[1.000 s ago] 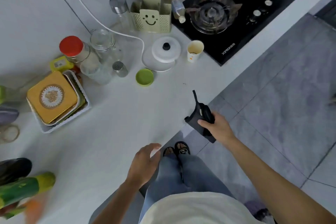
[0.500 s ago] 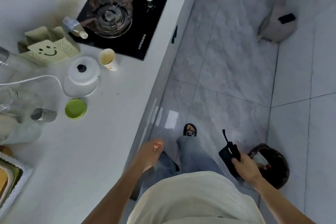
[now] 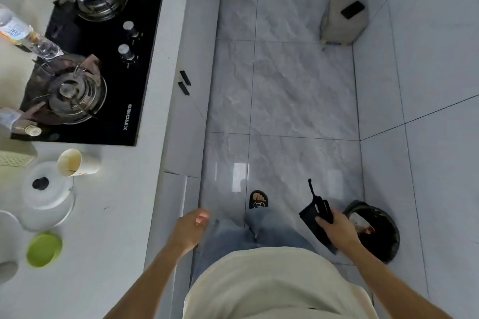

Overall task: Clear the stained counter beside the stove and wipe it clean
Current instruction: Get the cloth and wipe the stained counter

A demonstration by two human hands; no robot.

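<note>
Head view only, so we read everything from it. Our right hand [image 3: 337, 230] grips a black cloth [image 3: 315, 224], fingers closed over its folded middle; one thin black strap sticks up and away from us, the rest hangs below the palm. That hand sits out over the floor, just beside and partly above the dark bin [image 3: 375, 230] on our right. Our left hand [image 3: 191, 228] is empty, fingers loosely curled, hovering at the counter's front edge. The counter [image 3: 114, 215] lies entirely to our left. Beside the stove [image 3: 103, 59] it carries a used paper cup [image 3: 75, 163] lying on its side, a white lid [image 3: 46, 189] with a black knob, and a green lid [image 3: 44, 250] nearer us. We cannot make out clear staining beyond a small dark speck near the lid. Key relation: cloth is on the far side of our body from the counter, so the wipe needs the right hand to cross leftward. Left hand is much nearer the cup and lids, so we judge it should clear them first. Risk: rolling the cup.
</note>
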